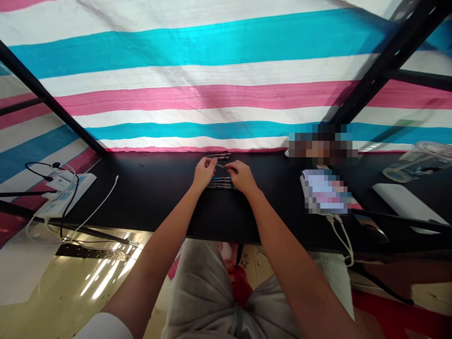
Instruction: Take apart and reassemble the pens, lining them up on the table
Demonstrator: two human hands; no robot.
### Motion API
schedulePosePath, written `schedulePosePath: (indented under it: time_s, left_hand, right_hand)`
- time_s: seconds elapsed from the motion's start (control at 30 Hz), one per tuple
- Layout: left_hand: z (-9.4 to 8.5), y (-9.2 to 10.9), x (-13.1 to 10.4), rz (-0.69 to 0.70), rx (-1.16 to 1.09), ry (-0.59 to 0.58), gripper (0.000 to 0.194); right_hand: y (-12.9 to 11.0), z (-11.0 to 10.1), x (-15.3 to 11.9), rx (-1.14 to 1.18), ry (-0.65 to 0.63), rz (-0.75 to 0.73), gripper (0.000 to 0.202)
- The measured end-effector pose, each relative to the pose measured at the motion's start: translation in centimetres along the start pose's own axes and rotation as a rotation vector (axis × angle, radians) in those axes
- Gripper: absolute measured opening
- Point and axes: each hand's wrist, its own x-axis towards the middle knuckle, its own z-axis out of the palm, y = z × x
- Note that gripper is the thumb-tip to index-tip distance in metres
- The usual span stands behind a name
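Observation:
Between my two hands a slim dark pen (221,166) is held lengthwise above the black table. My left hand (205,173) pinches its left end, and my right hand (241,175) pinches the right end. Just below it, a row of several pens (221,182) lies side by side on the tabletop, partly covered by my fingers. Behind my hands a smaller group of pens (222,156) rests near the back of the table. The fine details of the held pen are too small to make out.
A white power strip (67,195) with plugs and cables sits at the table's left end, beside a loose white cable (106,203). To the right are a blurred phone (326,192) with cables, a white box (406,202) and a clear container (406,165). Black frame posts flank the table (158,202).

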Motion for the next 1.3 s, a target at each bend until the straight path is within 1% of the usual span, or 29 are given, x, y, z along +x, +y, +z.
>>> schedulePosePath:
  time_s: [0.03, 0.1, 0.23, 0.33, 0.47, 0.53, 0.6, 0.7, 0.87, 1.03, 1.17, 1.23, 1.3]
  left_hand:
    - [-0.1, 0.1, -0.1, 0.004, 0.035, -0.017, 0.030]
    - [-0.3, 0.2, -0.2, 0.023, 0.068, -0.066, 0.032]
    - [-0.3, 0.4, -0.2, 0.054, -0.051, -0.145, 0.020]
    - [-0.2, 0.4, -0.2, 0.078, -0.106, -0.162, 0.015]
    - [-0.2, 0.3, -0.1, 0.093, -0.093, -0.108, 0.012]
    - [-0.2, 0.3, -0.1, 0.086, -0.100, -0.054, 0.013]
    - [-0.3, 0.5, 0.0, 0.066, -0.128, -0.019, 0.014]
    - [-0.3, 0.8, -0.1, 0.035, -0.171, -0.013, 0.018]
    - [-0.4, 0.8, -0.1, 0.068, -0.173, -0.027, 0.019]
    - [-0.5, 0.6, 0.0, 0.098, -0.174, -0.047, 0.014]
    - [-0.6, 0.5, 0.1, 0.088, -0.166, -0.034, 0.017]
    - [-0.5, 0.5, 0.2, 0.051, -0.197, -0.006, 0.021]
    - [-0.5, 0.5, 0.3, -0.019, -0.266, 0.000, 0.023]
  right_hand:
    - [0.0, 0.0, 0.0, -0.004, 0.002, -0.004, 0.025]
    - [0.0, 0.0, 0.0, -0.012, -0.001, -0.003, 0.026]
    - [0.1, 0.2, -0.1, -0.025, -0.041, 0.053, 0.030]
    - [0.0, 0.2, -0.1, -0.021, -0.066, 0.082, 0.029]
    - [-0.4, 0.1, -0.1, 0.001, -0.019, 0.042, 0.020]
    - [-0.5, 0.0, -0.1, -0.011, 0.028, 0.041, 0.023]
    - [-0.3, -0.2, -0.1, -0.031, 0.070, 0.052, 0.019]
    - [-0.1, -0.4, 0.1, -0.024, 0.091, 0.060, 0.011]
    - [-0.1, -0.5, 0.2, 0.033, 0.065, 0.100, 0.013]
    - [-0.1, -0.5, 0.1, 0.130, 0.032, 0.215, 0.013]
    - [-0.2, -0.4, 0.2, 0.244, 0.019, 0.318, 0.014]
    - [-0.5, -0.4, 0.3, 0.382, 0.043, 0.389, 0.016]
    - [-0.9, -0.4, 0.5, 0.602, 0.098, 0.452, 0.026]
